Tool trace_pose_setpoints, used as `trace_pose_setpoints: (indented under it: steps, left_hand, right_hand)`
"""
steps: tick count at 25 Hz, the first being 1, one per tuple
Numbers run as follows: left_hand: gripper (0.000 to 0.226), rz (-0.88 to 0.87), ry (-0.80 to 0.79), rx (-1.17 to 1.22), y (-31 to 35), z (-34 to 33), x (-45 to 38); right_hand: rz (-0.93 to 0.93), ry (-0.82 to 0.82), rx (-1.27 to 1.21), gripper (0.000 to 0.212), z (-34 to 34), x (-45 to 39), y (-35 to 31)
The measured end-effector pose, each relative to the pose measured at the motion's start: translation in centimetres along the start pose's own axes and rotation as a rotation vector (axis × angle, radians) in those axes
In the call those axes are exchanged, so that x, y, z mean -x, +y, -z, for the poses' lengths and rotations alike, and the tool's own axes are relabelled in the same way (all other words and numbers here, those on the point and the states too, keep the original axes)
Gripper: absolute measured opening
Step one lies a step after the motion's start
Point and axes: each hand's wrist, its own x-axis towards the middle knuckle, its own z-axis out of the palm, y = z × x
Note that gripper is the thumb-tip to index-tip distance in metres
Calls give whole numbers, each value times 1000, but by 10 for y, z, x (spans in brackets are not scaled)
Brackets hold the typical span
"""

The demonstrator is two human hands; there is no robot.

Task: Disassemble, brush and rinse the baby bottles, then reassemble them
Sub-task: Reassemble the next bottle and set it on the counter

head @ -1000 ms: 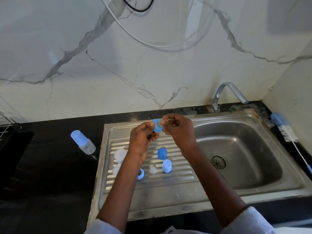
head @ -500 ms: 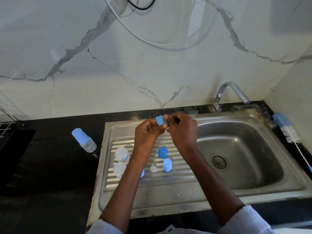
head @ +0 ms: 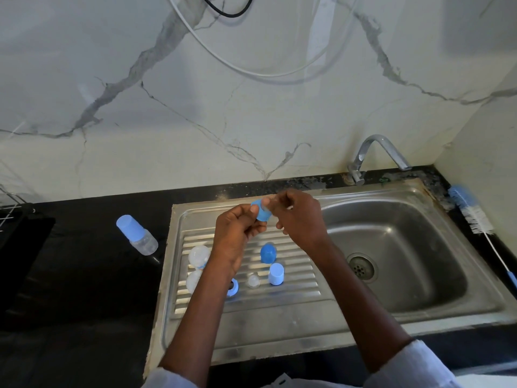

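Left hand point(head: 237, 233) pinches blue collar ring point(head: 261, 211) | right hand point(head: 298, 217) pinches something clear at its 3 o'clock | risk: wet parts slip into sink point(head: 419, 301).

No legible text anywhere.

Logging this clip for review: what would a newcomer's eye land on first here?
Both hands, left hand and right hand, meet above the ribbed steel drainboard, gripping a small blue plastic ring. Beneath them loose blue and clear bottle parts lie scattered, and a capped clear baby bottle lies on the black counter, left.
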Motion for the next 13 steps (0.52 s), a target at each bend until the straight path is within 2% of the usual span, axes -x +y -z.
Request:
trace_pose_setpoints:
  steps: [3, 4, 8, 13]
  left_hand:
    - [14, 67, -1, 45, 5, 5, -2]
    - [15, 92, -2, 64, 7, 5, -2]
    - [26, 65, -60, 66, 6, -1, 0]
    - [25, -87, 27, -96, 1, -9, -3]
  right_hand:
    - [240, -132, 11, 38, 7, 1, 4]
    - [270, -151, -15, 37, 6, 2, 5]
    - [185, 71, 13, 10, -7, 6, 6]
    - [116, 156, 149, 16, -11, 6, 5]
